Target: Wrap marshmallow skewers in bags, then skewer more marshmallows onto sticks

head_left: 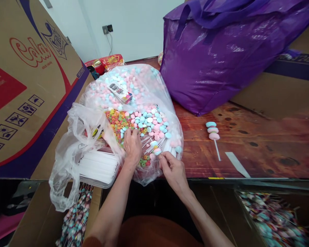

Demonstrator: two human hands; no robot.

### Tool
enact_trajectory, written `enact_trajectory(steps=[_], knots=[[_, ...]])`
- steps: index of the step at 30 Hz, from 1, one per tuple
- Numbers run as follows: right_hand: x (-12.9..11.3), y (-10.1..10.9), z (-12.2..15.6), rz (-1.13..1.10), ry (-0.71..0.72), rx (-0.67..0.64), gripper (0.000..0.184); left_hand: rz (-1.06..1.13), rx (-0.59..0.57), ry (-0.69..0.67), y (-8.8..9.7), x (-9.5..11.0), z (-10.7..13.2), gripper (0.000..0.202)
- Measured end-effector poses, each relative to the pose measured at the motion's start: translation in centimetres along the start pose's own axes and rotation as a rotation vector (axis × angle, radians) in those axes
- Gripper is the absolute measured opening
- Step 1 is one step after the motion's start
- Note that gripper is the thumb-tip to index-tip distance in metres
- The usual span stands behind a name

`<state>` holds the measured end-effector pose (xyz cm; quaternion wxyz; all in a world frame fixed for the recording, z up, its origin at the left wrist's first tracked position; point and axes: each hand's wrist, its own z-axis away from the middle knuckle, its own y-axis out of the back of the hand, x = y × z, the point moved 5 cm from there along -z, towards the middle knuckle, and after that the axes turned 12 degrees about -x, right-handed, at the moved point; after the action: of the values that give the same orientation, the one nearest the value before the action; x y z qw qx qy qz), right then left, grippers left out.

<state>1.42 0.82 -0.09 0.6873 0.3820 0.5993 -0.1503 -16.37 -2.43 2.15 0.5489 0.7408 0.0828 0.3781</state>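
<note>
Pink, blue and white marshmallows (150, 120) lie beside ring-shaped gummies (118, 124) on a clear plastic bag (173, 120). My left hand (132, 145) reaches down into these sweets, fingers bent together; what they pinch is hidden. In the fingers of my right hand (173, 168) is a marshmallow skewer (157, 151), bearing marshmallows and what looks like a gummy ring between them. Loose white sticks (147, 141) lie between my hands. A finished-looking marshmallow stick (213, 135), with blue and pink pieces, rests on the table to the right.
A tub of white sticks (99, 168) stands at left, under a crumpled plastic bag (72, 137). Small printed cards (120, 92) lie on the marshmallow bag. Flanking the table (237, 137) are a large carton (41, 89) and a purple bag (221, 58). Boxes of sweets (278, 216) sit below.
</note>
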Motion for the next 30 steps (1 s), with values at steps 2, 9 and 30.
enact_trajectory(steps=[2,9,30], knots=[[0.0,0.0,0.0,0.008,-0.001,0.001,0.031,-0.040,-0.019,-0.017,-0.3,0.4,-0.5,0.022],[-0.1,-0.1,0.0,0.019,0.016,-0.007,0.030,-0.086,-0.076,-0.054,-0.8,0.4,-0.9,0.029],[-0.3,-0.1,0.0,-0.033,0.037,-0.074,0.029,1.162,-0.209,0.086,-1.9,-1.9,1.3,0.028]])
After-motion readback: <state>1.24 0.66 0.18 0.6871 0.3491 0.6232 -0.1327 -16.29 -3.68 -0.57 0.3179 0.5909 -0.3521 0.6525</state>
